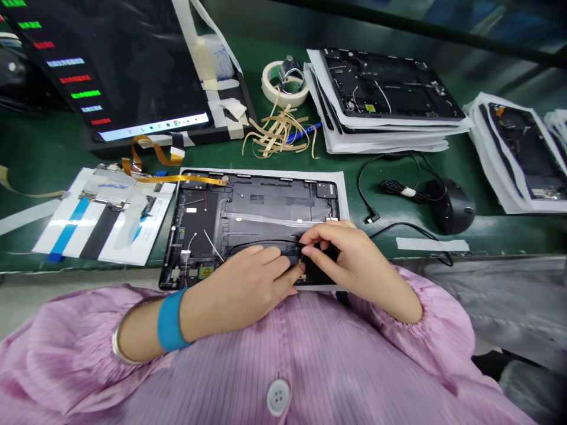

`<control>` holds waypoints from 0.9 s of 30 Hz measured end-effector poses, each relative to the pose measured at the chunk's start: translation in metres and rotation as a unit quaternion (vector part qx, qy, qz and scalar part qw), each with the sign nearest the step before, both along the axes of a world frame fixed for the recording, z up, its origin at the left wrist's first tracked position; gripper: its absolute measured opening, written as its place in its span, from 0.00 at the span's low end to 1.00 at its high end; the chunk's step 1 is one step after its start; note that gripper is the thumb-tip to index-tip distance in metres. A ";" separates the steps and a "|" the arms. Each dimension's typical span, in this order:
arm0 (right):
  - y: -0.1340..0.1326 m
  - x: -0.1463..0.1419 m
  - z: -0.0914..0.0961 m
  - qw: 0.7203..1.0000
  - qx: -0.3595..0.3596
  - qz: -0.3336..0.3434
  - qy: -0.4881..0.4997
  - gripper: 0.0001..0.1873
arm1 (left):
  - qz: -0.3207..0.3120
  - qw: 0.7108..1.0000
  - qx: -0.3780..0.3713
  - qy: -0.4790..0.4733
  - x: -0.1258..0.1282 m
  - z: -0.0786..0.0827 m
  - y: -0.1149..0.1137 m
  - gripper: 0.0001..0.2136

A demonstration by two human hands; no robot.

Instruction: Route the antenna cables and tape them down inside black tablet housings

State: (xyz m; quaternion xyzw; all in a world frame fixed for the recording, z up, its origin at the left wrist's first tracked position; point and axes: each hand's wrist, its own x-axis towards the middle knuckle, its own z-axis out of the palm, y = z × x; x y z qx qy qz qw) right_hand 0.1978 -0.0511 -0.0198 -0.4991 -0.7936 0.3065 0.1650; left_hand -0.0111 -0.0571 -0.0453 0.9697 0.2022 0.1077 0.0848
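Green bench top [212, 158] spreads across the frame, with a lit screen [133, 65] at upper left, a roll of tape [269, 88] near a tangle of tan strips [278, 134] at upper centre, and black housings stacked with white sheets [394, 82] at upper right. A mouse [452, 206] sits at the right of the frame, just beside its coiled lead.

At the centre, near the bench's front edge, an open black device housing [248, 192] lies flat on a white sheet [343, 200]. A flat grey ribbon crosses its middle, and an orange flex cable [190, 177] reaches over its upper left corner from a white panel [104, 248] at the left.

Both hands work over the housing's lower right part. The right hand [343, 251] brings thumb and index almost together at the right end of a thin black cable [261, 241]; whether they grip it is too small to tell. The left hand [248, 283] lies across the lower edge, fingers curled, index stretched toward a small yellowish spot below that cable end; whether its index and thumb hold anything cannot be told.

The step in hand looks like fine handling of the cable's end inside the housing. A next move there would call for light fingertip control, the left hand steadying, and no tug on the cable.
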 end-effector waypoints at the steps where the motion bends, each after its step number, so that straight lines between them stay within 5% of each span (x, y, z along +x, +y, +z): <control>1: 0.000 0.001 0.001 1.000 0.006 0.011 -0.002 0.02 | -0.001 1.000 -0.002 0.003 0.000 0.000 0.000 0.15; 27: 0.009 0.007 -0.005 0.999 0.021 0.018 0.022 0.09 | 0.020 0.998 -0.050 0.020 -0.002 0.008 0.002 0.15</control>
